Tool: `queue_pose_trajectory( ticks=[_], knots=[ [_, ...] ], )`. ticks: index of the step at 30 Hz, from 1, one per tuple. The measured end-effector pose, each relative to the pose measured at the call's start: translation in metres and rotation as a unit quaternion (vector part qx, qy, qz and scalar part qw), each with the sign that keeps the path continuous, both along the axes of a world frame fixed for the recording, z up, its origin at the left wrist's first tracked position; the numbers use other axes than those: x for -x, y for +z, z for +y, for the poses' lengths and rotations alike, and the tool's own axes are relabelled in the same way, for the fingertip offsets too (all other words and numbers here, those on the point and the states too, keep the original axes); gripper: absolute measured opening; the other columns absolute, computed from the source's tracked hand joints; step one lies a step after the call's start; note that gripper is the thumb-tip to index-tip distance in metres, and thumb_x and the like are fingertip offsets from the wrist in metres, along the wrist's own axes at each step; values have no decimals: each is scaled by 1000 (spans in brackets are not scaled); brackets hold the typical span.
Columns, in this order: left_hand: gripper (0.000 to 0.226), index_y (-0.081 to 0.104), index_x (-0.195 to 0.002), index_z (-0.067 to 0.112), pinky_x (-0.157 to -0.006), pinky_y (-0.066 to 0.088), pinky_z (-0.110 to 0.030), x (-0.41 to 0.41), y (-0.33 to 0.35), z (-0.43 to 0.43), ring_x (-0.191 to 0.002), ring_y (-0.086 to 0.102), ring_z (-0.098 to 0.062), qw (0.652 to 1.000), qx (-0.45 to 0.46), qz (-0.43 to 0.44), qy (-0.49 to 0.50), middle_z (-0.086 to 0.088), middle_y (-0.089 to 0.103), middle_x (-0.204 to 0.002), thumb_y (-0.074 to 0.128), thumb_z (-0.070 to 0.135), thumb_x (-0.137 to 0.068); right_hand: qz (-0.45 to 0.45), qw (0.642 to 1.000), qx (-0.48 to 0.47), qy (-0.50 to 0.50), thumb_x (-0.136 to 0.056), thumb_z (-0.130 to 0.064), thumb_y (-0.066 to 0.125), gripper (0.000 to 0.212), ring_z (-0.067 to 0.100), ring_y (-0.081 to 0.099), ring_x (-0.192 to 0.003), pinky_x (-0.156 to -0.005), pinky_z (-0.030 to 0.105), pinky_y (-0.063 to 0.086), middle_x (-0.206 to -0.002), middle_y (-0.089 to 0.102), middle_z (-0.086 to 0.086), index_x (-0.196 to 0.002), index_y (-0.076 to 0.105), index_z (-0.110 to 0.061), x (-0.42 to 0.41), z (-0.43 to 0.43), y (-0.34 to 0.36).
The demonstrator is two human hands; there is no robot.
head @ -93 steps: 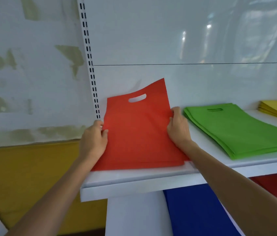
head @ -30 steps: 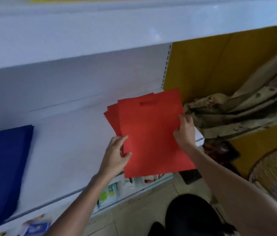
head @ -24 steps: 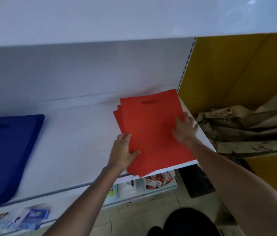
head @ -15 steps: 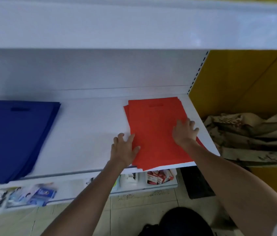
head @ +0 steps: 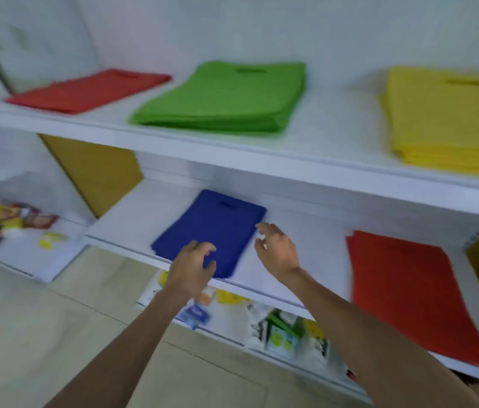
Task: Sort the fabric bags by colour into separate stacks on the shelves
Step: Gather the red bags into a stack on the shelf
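On the upper shelf (head: 232, 154) lie a thin red stack (head: 85, 91) at the left, a green stack (head: 226, 98) in the middle and a yellow stack (head: 453, 122) at the right. The lower shelf (head: 314, 251) carries a blue stack (head: 211, 228) and, at the right, a red stack (head: 409, 290). My left hand (head: 192, 267) hovers over the blue stack's near corner with loosely curled fingers, holding nothing. My right hand (head: 275, 250) is just right of the blue stack, fingers spread and empty.
Small packets (head: 279, 331) fill the bottom shelf under the bags. More packets (head: 8, 219) lie on a low shelf at the left. Yellow panels (head: 94, 172) stand behind the shelving. Beige floor tiles (head: 55, 334) lie below.
Both hands have let go of the red stack on the lower shelf and moved left to the blue stack. The view has swung left and pulled back, showing both shelves.
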State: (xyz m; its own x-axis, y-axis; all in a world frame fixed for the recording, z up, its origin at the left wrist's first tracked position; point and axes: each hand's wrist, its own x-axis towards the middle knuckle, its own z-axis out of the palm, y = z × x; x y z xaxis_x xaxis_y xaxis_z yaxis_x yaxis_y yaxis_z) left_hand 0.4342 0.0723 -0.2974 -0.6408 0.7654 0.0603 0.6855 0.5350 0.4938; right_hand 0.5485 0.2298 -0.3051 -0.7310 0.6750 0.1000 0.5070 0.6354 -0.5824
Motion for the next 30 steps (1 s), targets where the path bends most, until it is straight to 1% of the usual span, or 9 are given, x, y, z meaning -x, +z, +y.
queue_pose_trajectory(
  ticks=[2, 6, 9, 13, 18, 20, 24, 27, 30],
  knots=[
    [28, 61, -114, 14, -87, 46, -32, 32, 26, -47, -100, 57, -24, 999, -24, 22, 39, -7, 58, -108, 58, 13, -86, 18, 999, -12, 50, -93, -20, 47, 39, 26, 58, -107, -88, 38, 48, -131, 52, 4, -132, 48, -16, 46, -45, 28],
    [28, 62, -114, 11, -83, 44, -32, 93, 83, -140, -99, 57, -28, 988, -89, 62, 114, -11, 59, -108, 59, 11, -86, 70, 983, -70, 157, -95, -18, 44, 36, 25, 60, -100, -81, 37, 50, -126, 55, 4, -130, 48, -14, 132, -126, 93],
    [30, 60, -116, 13, -85, 45, -35, 131, 128, -197, -103, 55, -27, 976, -117, 96, 156, -11, 56, -110, 59, 13, -86, 110, 970, -99, 191, -93, -17, 45, 38, 28, 59, -101, -83, 40, 49, -125, 55, 6, -131, 47, -14, 189, -173, 140],
    [29, 58, -117, 15, -88, 44, -35, 174, 175, -237, -106, 53, -24, 965, -145, 135, 171, -9, 52, -113, 56, 15, -88, 93, 968, -118, 204, -90, -15, 46, 49, 29, 56, -107, -87, 41, 48, -128, 53, 9, -139, 39, -17, 246, -201, 187],
    [32, 55, -121, 17, -87, 41, -26, 222, 198, -249, -108, 52, -20, 958, -159, 148, 189, -6, 46, -120, 56, 17, -89, 120, 959, -156, 203, -90, -13, 47, 53, 28, 55, -112, -91, 42, 47, -135, 49, 10, -142, 36, -15, 296, -203, 216],
    [32, 54, -122, 17, -86, 42, -27, 244, 200, -244, -108, 52, -21, 957, -160, 150, 192, -6, 45, -120, 56, 17, -89, 130, 954, -173, 207, -90, -15, 48, 56, 28, 56, -112, -89, 41, 48, -139, 45, 10, -144, 34, -16, 320, -198, 226],
    [32, 54, -121, 19, -85, 42, -26, 293, 205, -222, -107, 53, -19, 955, -163, 153, 194, -4, 45, -120, 55, 19, -90, 134, 948, -188, 217, -88, -14, 47, 58, 30, 55, -108, -84, 39, 45, -134, 46, 11, -144, 32, -15, 371, -182, 237],
    [32, 54, -122, 19, -82, 41, -23, 327, 211, -202, -104, 54, -18, 959, -156, 152, 179, -4, 45, -121, 55, 18, -90, 127, 948, -198, 212, -88, -13, 46, 54, 31, 53, -111, -88, 40, 44, -135, 45, 12, -141, 36, -16, 406, -161, 250],
    [32, 54, -122, 18, -82, 44, -26, 363, 217, -184, -101, 54, -17, 961, -158, 145, 174, -3, 45, -121, 55, 18, -90, 137, 951, -193, 198, -88, -14, 46, 51, 32, 54, -109, -89, 40, 46, -128, 48, 12, -138, 40, -14, 436, -138, 262]
  ],
)
